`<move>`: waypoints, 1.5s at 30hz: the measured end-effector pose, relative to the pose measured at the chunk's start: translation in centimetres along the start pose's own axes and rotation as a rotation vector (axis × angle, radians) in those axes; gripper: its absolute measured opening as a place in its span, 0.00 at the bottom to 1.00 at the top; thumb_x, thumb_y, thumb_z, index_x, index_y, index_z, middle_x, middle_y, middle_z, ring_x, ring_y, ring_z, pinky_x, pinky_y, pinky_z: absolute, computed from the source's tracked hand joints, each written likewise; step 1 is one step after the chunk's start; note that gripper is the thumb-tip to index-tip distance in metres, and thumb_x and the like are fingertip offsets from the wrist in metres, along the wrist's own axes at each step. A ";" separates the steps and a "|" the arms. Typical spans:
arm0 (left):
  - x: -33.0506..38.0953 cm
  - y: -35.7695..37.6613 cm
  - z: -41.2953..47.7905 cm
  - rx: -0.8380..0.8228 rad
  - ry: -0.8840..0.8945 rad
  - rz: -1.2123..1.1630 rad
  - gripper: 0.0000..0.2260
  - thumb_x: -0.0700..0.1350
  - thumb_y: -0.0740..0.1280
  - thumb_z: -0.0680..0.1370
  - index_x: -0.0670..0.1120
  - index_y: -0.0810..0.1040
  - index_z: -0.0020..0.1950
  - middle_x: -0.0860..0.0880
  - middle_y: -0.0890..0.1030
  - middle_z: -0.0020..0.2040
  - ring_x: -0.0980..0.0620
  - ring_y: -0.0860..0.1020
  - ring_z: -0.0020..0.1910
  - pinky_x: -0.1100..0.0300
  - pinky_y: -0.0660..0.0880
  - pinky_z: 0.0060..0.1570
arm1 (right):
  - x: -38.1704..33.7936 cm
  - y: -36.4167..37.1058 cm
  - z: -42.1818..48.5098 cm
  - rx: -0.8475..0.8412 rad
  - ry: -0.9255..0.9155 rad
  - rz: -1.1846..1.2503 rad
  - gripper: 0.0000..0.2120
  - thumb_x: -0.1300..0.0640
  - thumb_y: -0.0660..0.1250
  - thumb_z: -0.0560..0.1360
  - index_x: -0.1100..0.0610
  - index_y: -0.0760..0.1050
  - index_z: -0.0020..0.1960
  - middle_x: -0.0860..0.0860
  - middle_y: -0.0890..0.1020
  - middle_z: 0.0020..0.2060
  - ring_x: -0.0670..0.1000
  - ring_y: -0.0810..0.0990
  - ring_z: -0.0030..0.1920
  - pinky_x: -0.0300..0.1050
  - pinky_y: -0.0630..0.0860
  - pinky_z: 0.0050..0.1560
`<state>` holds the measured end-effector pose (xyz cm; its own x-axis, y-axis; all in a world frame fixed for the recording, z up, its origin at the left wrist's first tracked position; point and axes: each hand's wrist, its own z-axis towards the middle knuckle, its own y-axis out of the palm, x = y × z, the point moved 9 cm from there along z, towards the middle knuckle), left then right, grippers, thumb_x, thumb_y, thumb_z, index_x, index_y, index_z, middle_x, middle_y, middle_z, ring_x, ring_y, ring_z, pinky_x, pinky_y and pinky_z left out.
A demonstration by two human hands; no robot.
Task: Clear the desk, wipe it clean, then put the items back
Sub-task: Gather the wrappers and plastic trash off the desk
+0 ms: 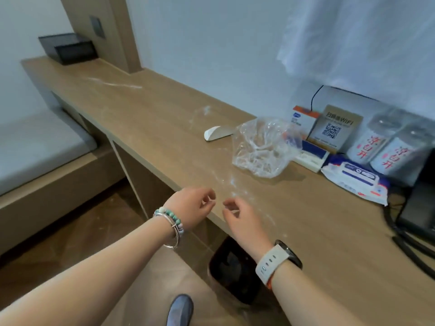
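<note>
Take the crumpled clear plastic bag (261, 147) on the desk (141, 118) as your marker. Just left of it lies a white wedge-shaped piece (217, 133). Behind it stands an orange-and-white carton (303, 116). To its right, a low white-and-blue box (310, 155) touches the bag's edge, and a QR-code WiFi sign (334, 128) stands behind that box. Farther right are two labelled bottles (373, 142) with a pack of wet wipes (355, 178) lying in front of them, then black cables (404, 241). Far to the bag's left, at the desk's end, sits a black box (68, 48). White powdery smears (231, 182) streak the wood in front of the bag and away to its left. A dark bin (235, 269) stands on the floor under the desk edge, nearer you than the bag.

Your left hand (193, 205) and right hand (237, 217) hover at the front edge, close together. Both have loosely curled fingers and hold nothing that shows. The bag lies beyond your fingertips, clear of them, with the smeared patch between.
</note>
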<state>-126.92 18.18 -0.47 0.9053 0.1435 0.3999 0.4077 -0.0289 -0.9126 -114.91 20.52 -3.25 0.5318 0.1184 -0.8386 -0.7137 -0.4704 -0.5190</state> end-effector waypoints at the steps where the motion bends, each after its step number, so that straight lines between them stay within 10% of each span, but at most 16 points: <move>1: 0.2 -0.3 1.1 -0.002 0.019 0.011 0.11 0.50 0.59 0.79 0.50 0.75 0.59 0.53 0.79 0.52 0.53 0.77 0.49 0.60 0.72 0.49 | -0.2 -0.8 0.8 0.026 -0.004 -0.012 0.09 0.56 0.61 0.78 0.50 0.73 0.57 0.44 0.76 0.50 0.46 0.76 0.52 0.45 0.73 0.57; 9: 0.3 -1.8 11.7 -0.015 0.183 0.091 0.13 0.50 0.57 0.80 0.52 0.72 0.64 0.51 0.74 0.59 0.50 0.74 0.57 0.59 0.71 0.52 | -1.1 -7.9 9.0 0.398 -0.014 -0.364 0.17 0.56 0.63 0.77 0.50 0.70 0.65 0.49 0.71 0.62 0.49 0.67 0.63 0.44 0.68 0.62; 14: 0.6 -2.6 17.0 0.054 0.294 0.060 0.17 0.48 0.60 0.78 0.52 0.69 0.68 0.51 0.71 0.61 0.51 0.70 0.60 0.59 0.70 0.56 | -4.0 -12.3 11.3 0.812 -0.037 -0.696 0.37 0.48 0.77 0.62 0.49 0.66 0.67 0.57 0.66 0.68 0.59 0.62 0.67 0.65 0.64 0.64; 20: 1.0 -2.7 20.9 0.094 0.334 0.029 0.20 0.46 0.62 0.76 0.52 0.69 0.68 0.50 0.68 0.64 0.49 0.69 0.62 0.59 0.68 0.59 | 0.3 -11.2 17.3 0.231 0.255 -0.761 0.50 0.27 0.60 0.67 0.41 0.33 0.74 0.50 0.34 0.75 0.56 0.38 0.76 0.62 0.44 0.72; 25: 1.0 -1.2 22.0 0.001 0.308 0.101 0.25 0.50 0.63 0.76 0.54 0.62 0.72 0.49 0.57 0.74 0.47 0.60 0.70 0.56 0.61 0.67 | 4.8 -8.1 18.3 0.009 0.321 -0.664 0.47 0.34 0.66 0.69 0.40 0.38 0.75 0.46 0.46 0.77 0.56 0.51 0.75 0.61 0.57 0.70; 30: 1.5 1.2 22.5 -0.119 0.337 0.237 0.40 0.55 0.67 0.71 0.59 0.45 0.76 0.52 0.41 0.77 0.49 0.45 0.75 0.53 0.53 0.71 | 6.3 -7.8 19.0 0.141 0.311 -0.388 0.36 0.49 0.65 0.75 0.39 0.44 0.73 0.52 0.73 0.63 0.55 0.75 0.58 0.54 0.76 0.56; 33: 1.9 3.2 22.5 -0.219 0.372 0.320 0.46 0.60 0.69 0.68 0.59 0.40 0.76 0.54 0.36 0.76 0.49 0.39 0.76 0.49 0.51 0.72 | 5.7 -7.8 19.1 0.119 0.199 -0.486 0.19 0.52 0.62 0.76 0.45 0.65 0.65 0.48 0.77 0.55 0.51 0.76 0.56 0.49 0.74 0.57; 36: 1.7 4.7 22.4 -0.326 0.313 0.228 0.42 0.69 0.58 0.60 0.56 0.61 0.73 0.54 0.55 0.76 0.50 0.51 0.75 0.52 0.58 0.70 | 5.4 -8.0 18.4 0.098 0.138 -0.352 0.06 0.56 0.66 0.74 0.46 0.74 0.48 0.45 0.75 0.50 0.48 0.74 0.51 0.47 0.75 0.54; 38: 0.4 4.2 22.8 -0.260 0.143 -0.090 0.28 0.66 0.59 0.61 0.53 0.77 0.54 0.50 0.77 0.58 0.50 0.72 0.62 0.61 0.69 0.56 | 5.0 -8.8 17.9 0.130 0.148 -0.148 0.08 0.58 0.70 0.72 0.49 0.71 0.41 0.45 0.70 0.52 0.44 0.72 0.48 0.40 0.76 0.50; 42: -1.1 3.9 23.2 -0.180 -0.057 -0.509 0.06 0.48 0.66 0.64 0.47 0.72 0.34 0.50 0.74 0.32 0.51 0.72 0.33 0.60 0.70 0.37 | 2.8 -9.4 17.6 0.069 0.030 -0.015 0.13 0.55 0.72 0.70 0.46 0.72 0.50 0.37 0.58 0.68 0.41 0.59 0.65 0.38 0.62 0.66; 45: -0.7 3.5 23.1 -0.227 -0.073 -0.687 0.07 0.39 0.70 0.66 0.46 0.73 0.36 0.48 0.76 0.33 0.52 0.74 0.31 0.57 0.74 0.38 | 3.5 -9.1 17.9 0.030 0.069 -0.092 0.14 0.56 0.66 0.75 0.41 0.72 0.57 0.43 0.76 0.58 0.41 0.75 0.54 0.40 0.77 0.54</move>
<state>-128.86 40.79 -5.85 0.4285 0.2683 0.8628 0.9034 -0.1118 -0.4139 -114.72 40.83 -4.46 0.6249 0.0993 -0.7743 -0.6730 -0.4341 -0.5988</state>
